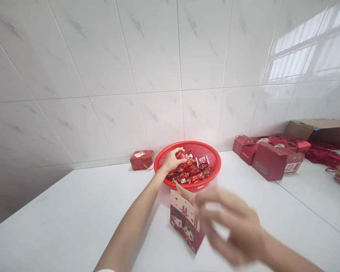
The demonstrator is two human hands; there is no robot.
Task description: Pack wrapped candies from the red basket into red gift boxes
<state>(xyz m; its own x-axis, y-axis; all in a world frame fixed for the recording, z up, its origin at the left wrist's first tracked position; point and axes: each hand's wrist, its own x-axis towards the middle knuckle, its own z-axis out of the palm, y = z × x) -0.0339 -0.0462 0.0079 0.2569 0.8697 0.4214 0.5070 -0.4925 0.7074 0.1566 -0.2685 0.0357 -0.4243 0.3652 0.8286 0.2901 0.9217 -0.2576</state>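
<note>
Just in front of the red basket stands an open-topped gift box. Beside it the right hand blurs, fingers loosely bent; whether they grip, I can't tell. Inside the basket, over wrapped sweets, the left hand narrows on a red packet. Left of the basket sits a small box; right, red cartons.

The basket is bright red; the wrapped sweets are red and white. The front box is cream above, red below, printed with a red character and cartoon figures. Wall tiles are white, grey-veined.
</note>
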